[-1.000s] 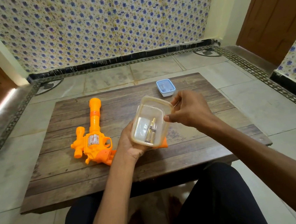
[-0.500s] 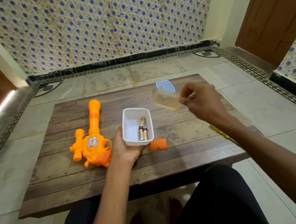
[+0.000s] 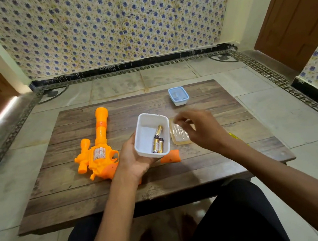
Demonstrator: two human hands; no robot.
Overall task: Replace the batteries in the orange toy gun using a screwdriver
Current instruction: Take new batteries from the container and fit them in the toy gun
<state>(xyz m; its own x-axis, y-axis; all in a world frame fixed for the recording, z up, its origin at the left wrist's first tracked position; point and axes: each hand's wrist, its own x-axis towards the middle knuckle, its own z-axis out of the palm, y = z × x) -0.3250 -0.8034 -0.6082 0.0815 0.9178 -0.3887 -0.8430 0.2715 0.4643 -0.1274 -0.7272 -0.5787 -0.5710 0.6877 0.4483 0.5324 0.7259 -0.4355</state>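
The orange toy gun lies on the wooden table, barrel pointing away from me. My left hand holds a white open container just above the table; batteries lie inside it. The container's clear lid lies flat on the table just right of it. My right hand hovers over the lid, fingers loosely spread by its far edge. The orange battery cover rests on the table below the container. A yellow bit of the screwdriver shows behind my right forearm.
A second small container with a blue lid stands near the table's far edge. Tiled floor surrounds the low table, with a patterned wall behind and wooden doors at both sides. My dark-trousered legs are under the near edge.
My right hand pulled the clear lid off the white container, carried it right and set it down on the table. My left hand lowered the container, now upright and uncovered.
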